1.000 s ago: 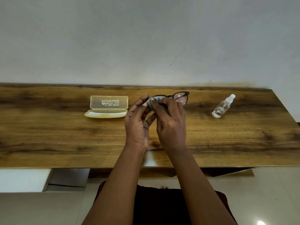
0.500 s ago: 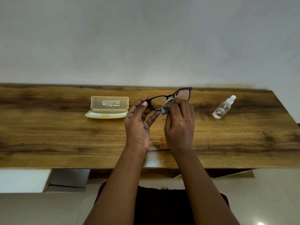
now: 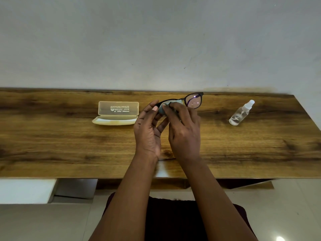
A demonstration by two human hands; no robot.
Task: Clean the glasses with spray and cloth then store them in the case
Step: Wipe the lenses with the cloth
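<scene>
Black-framed glasses (image 3: 194,101) are held above the middle of the wooden desk (image 3: 69,145). My left hand (image 3: 147,131) grips the frame's left end. My right hand (image 3: 185,129) presses a pale blue-green cloth (image 3: 164,107) over the left lens, which is hidden by it. The right lens is bare and shows a purple glint. A translucent beige glasses case (image 3: 116,113) lies open to the left of my hands. A small clear spray bottle (image 3: 241,113) with a white nozzle lies on its side at the right.
A pale wall (image 3: 156,40) runs right behind the desk's far edge. My dark-clothed lap (image 3: 173,218) sits below the desk's near edge, over a light tiled floor (image 3: 34,223). A white surface (image 3: 24,190) shows at the lower left.
My right hand has slid the cloth left from near the bridge onto the left lens, uncovering the right lens. The glasses tilted slightly; my left hand kept its hold.
</scene>
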